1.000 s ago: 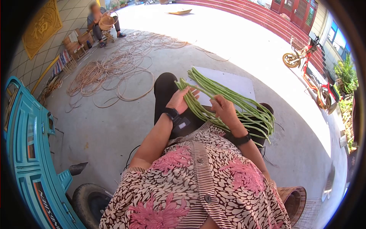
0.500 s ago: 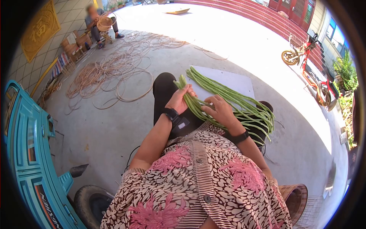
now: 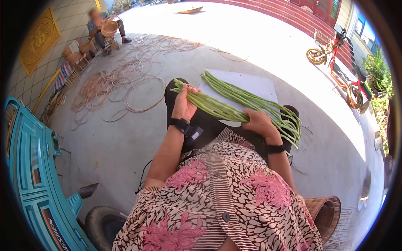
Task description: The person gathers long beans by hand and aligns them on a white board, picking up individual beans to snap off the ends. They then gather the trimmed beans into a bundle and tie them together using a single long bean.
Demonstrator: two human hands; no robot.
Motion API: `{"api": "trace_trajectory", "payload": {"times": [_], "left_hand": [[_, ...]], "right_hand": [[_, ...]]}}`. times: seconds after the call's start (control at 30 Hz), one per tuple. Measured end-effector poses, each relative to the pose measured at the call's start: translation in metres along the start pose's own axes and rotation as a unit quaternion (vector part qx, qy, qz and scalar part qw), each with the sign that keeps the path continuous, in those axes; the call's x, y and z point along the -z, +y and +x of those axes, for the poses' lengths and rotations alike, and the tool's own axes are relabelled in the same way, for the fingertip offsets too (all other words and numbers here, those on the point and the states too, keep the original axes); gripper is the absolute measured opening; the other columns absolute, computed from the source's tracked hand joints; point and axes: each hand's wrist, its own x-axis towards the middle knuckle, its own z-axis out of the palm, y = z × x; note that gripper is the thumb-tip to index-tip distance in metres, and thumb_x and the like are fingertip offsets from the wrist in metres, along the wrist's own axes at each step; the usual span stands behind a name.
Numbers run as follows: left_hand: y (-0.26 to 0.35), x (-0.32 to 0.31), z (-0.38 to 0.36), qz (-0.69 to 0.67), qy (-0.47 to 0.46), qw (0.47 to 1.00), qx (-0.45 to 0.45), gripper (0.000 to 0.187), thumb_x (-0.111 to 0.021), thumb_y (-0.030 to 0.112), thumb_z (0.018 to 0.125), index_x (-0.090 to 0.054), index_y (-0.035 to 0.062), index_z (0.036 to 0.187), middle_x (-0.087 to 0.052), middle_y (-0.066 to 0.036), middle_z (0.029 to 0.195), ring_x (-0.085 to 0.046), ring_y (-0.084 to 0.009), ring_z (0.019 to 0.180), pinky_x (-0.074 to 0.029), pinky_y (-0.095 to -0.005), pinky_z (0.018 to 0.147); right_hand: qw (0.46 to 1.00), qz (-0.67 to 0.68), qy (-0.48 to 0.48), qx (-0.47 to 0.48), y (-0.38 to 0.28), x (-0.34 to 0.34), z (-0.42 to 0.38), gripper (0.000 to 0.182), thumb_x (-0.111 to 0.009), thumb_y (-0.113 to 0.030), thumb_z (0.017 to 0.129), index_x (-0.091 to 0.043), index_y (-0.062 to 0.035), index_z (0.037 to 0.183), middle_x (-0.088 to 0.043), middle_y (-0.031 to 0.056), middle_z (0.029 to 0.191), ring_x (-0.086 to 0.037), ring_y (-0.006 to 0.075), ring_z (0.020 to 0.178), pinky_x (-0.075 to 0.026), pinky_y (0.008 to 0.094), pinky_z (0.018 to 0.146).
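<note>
A bunch of long green yardlong beans (image 3: 215, 107) stretches between my two hands above my lap. My left hand (image 3: 184, 103) is wrapped round the bunch near its stem end, with the tips sticking out past the fingers. Further along, my right hand (image 3: 260, 122) grips the same bunch. Beyond it, a second group of long beans (image 3: 234, 93) lies loose over a pale flat board (image 3: 257, 83), the far ends drooping across my right knee. Part of the held bunch is hidden behind my right hand.
A turquoise vehicle body (image 3: 35, 175) stands at the left, with a tyre (image 3: 100, 224) beside me. Coils of cane strips (image 3: 109, 85) cover the ground ahead. A person (image 3: 102, 29) sits holding a basket (image 3: 109, 28). A wicker basket (image 3: 326, 215) is behind at right; a red scooter (image 3: 335, 71) stands further off.
My hands have moved apart: the left one up and leftward, the right one rightward along the beans. The held bunch now lies straighter between them. My view has shifted slightly.
</note>
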Motion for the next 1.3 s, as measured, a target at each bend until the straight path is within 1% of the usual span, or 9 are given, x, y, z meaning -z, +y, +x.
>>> {"api": "trace_trajectory", "payload": {"times": [0.17,0.27,0.4,0.53,0.67,0.77,0.97,1.17,1.3], "left_hand": [[0.020,0.015,0.008,-0.044,0.062,0.997,-0.026,0.031,-0.042,0.023,0.103,-0.053,0.0070,0.078,-0.056,-0.005,0.071,-0.058,-0.0191,0.075,-0.051,-0.0396,0.086],[0.019,0.004,0.003,0.032,0.161,0.986,-0.021,0.031,-0.042,0.022,0.103,-0.053,0.0060,0.078,-0.056,-0.005,0.070,-0.057,-0.0200,0.073,-0.051,-0.0390,0.086],[0.024,0.011,0.000,-0.040,0.122,0.989,0.070,0.030,-0.043,0.022,0.103,-0.053,0.0058,0.079,-0.055,-0.005,0.068,-0.056,-0.0195,0.071,-0.050,-0.0372,0.080],[0.023,-0.001,-0.013,0.020,0.083,0.982,0.168,0.021,-0.051,0.022,0.100,-0.054,0.0047,0.089,-0.057,-0.001,0.070,-0.056,-0.0140,0.069,-0.049,-0.0326,0.076],[0.020,0.006,-0.017,0.038,0.090,0.977,0.192,0.021,-0.047,0.022,0.102,-0.053,0.0060,0.089,-0.056,-0.001,0.072,-0.055,-0.0137,0.066,-0.050,-0.0336,0.075],[0.024,0.015,-0.024,0.083,0.023,0.968,0.235,0.018,-0.052,0.023,0.099,-0.055,0.0059,0.096,-0.059,-0.001,0.080,-0.055,-0.0115,0.068,-0.049,-0.0306,0.070],[0.029,0.010,-0.034,0.158,-0.020,0.951,0.264,0.019,-0.054,0.025,0.098,-0.056,0.0078,0.106,-0.061,-0.007,0.099,-0.057,-0.0126,0.073,-0.051,-0.0319,0.070],[0.027,0.011,-0.033,0.174,-0.012,0.955,0.241,0.019,-0.054,0.025,0.098,-0.059,0.0086,0.106,-0.061,-0.015,0.119,-0.065,-0.0211,0.093,-0.055,-0.0383,0.080],[0.025,0.014,-0.034,0.159,-0.013,0.963,0.217,0.018,-0.055,0.024,0.098,-0.060,0.0086,0.105,-0.063,-0.014,0.114,-0.064,-0.0242,0.101,-0.054,-0.0410,0.087]], "right_hand": [[0.996,-0.033,0.063,-0.051,0.016,0.022,-0.018,0.036,-0.067,-0.027,0.067,-0.065,-0.0129,0.100,-0.067,0.0163,0.086,-0.063,0.0358,0.089,-0.047,0.0447,0.077],[0.995,-0.023,0.065,-0.066,0.021,0.028,-0.030,0.034,-0.067,-0.027,0.068,-0.066,-0.0118,0.099,-0.067,0.0166,0.085,-0.063,0.0356,0.089,-0.047,0.0447,0.078],[0.996,-0.024,0.085,-0.003,0.037,0.017,-0.030,0.041,-0.072,-0.032,0.067,-0.066,-0.0057,0.098,-0.067,0.0146,0.096,-0.062,0.0339,0.094,-0.047,0.0438,0.082],[0.983,0.147,0.108,0.035,0.020,0.029,-0.025,0.040,-0.072,-0.036,0.076,-0.067,-0.0049,0.102,-0.067,0.0113,0.100,-0.063,0.0301,0.093,-0.049,0.0402,0.083],[0.981,0.119,0.150,0.007,0.006,0.019,0.002,0.028,-0.066,-0.027,0.083,-0.067,-0.0072,0.103,-0.064,0.0114,0.106,-0.062,0.0293,0.095,-0.049,0.0409,0.081],[0.978,-0.028,0.191,0.074,0.011,-0.016,0.031,0.029,-0.065,-0.025,0.084,-0.064,-0.0084,0.107,-0.062,0.0115,0.104,-0.059,0.0306,0.101,-0.048,0.0424,0.082],[0.972,-0.091,0.209,0.054,0.008,-0.037,0.064,0.020,-0.067,-0.020,0.079,-0.061,-0.0078,0.093,-0.057,0.0116,0.095,-0.058,0.0308,0.097,-0.047,0.0451,0.079],[0.949,-0.141,0.263,0.096,0.011,-0.043,0.071,0.016,-0.067,-0.019,0.078,-0.059,-0.0093,0.088,-0.057,0.0088,0.095,-0.054,0.0284,0.097,-0.044,0.0419,0.082],[0.956,-0.101,0.267,0.074,0.013,-0.048,0.068,0.017,-0.067,-0.018,0.077,-0.058,-0.0097,0.089,-0.057,0.0081,0.093,-0.054,0.0281,0.096,-0.042,0.0417,0.084]]}}
